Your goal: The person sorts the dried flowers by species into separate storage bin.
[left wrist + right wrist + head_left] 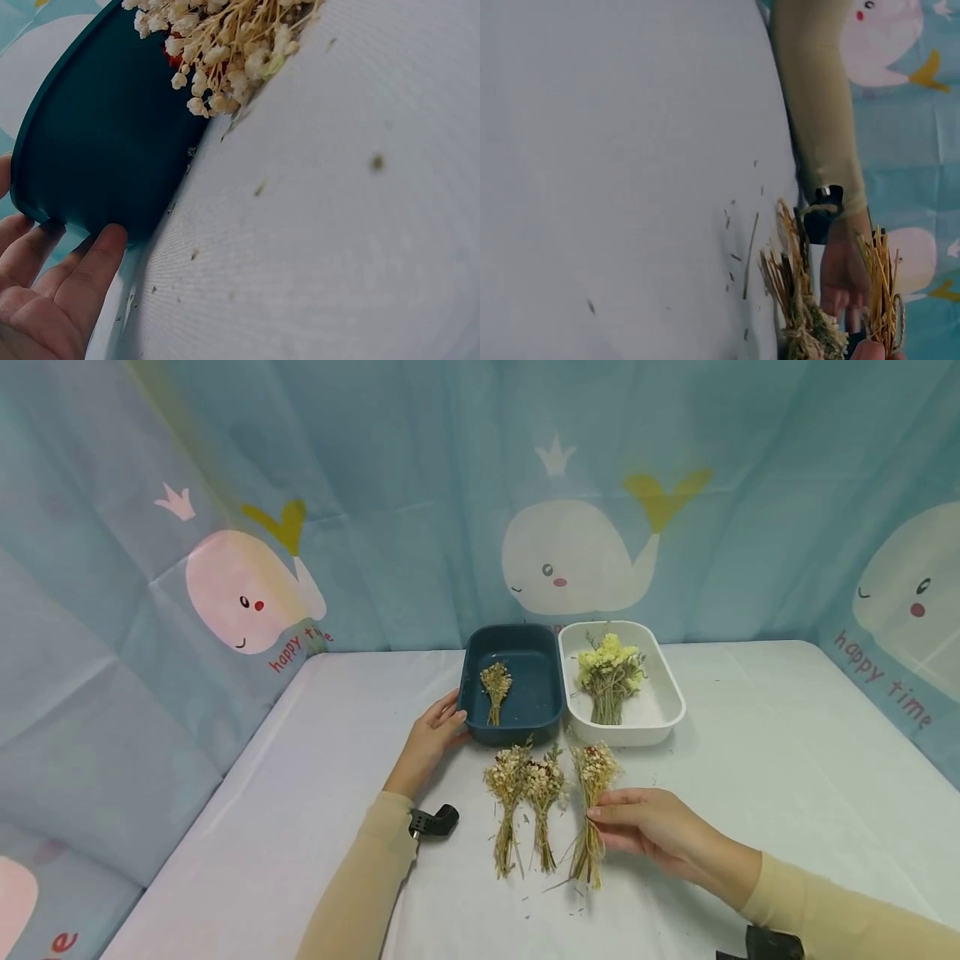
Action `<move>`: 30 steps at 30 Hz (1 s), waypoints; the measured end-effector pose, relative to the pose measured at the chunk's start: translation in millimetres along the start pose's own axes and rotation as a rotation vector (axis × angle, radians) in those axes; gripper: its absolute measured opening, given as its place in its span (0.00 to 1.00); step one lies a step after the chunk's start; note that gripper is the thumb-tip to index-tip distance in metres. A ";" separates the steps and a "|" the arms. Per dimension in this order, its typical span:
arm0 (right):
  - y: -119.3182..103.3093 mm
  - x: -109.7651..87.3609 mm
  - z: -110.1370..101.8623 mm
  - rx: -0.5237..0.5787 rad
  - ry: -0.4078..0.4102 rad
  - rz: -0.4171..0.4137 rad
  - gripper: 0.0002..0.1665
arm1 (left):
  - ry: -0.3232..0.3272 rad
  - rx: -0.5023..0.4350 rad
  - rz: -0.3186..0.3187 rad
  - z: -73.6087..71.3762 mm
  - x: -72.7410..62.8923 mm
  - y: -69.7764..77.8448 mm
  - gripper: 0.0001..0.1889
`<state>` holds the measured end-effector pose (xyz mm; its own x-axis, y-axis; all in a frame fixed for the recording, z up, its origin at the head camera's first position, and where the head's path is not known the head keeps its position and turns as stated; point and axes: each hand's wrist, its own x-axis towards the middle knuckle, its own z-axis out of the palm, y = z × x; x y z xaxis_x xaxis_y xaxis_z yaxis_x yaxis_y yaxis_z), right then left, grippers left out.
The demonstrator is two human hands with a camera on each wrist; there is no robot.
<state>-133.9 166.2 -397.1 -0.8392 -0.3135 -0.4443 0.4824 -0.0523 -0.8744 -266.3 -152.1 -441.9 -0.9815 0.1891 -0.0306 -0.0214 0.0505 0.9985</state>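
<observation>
My right hand (pixel 660 831) pinches the stems of a dried flower bunch (pixel 592 768), whose tied stems (pixel 883 289) also show in the right wrist view. To its left, two more bunches of pale dried flowers, a middle one (pixel 543 785) and a left one (pixel 506 777), lie side by side on the table. My left hand (pixel 431 735) touches the near left corner of a dark blue tray (pixel 536 693). In the left wrist view its fingers (pixel 94 274) lie against the tray's outer wall. A small dried bunch (pixel 495 689) lies inside that tray.
Right beside the blue tray stands a white tray (pixel 663 706) holding yellow dried flowers (pixel 611 668). Stem bits and crumbs are scattered on the white tabletop (pixel 765 760). A blue whale-print curtain (pixel 420 527) rises behind the table and at its sides.
</observation>
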 end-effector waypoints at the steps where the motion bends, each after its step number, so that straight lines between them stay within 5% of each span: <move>1: -2.5 -0.1 0.7 -0.005 -0.008 -0.010 0.17 | 0.000 -0.001 0.002 -0.4 -0.1 0.2 0.29; 7: -17.1 0.8 6.3 -0.035 -0.016 -0.039 0.22 | 0.001 -0.004 0.004 -0.5 -0.7 2.4 0.30; 15: -36.1 7.5 12.1 -0.058 0.020 -0.062 0.15 | -0.007 -0.011 0.001 -0.9 -1.1 1.5 0.31; 30: -79.5 34.8 12.0 -0.080 0.058 -0.119 0.32 | -0.001 -0.015 0.021 1.4 -3.3 2.1 0.29</move>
<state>-198.5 148.1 -340.7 -0.9033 -0.2546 -0.3452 0.3593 -0.0094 -0.9332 -262.8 -151.3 -439.8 -0.9816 0.1907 -0.0098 -0.0038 0.0320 0.9995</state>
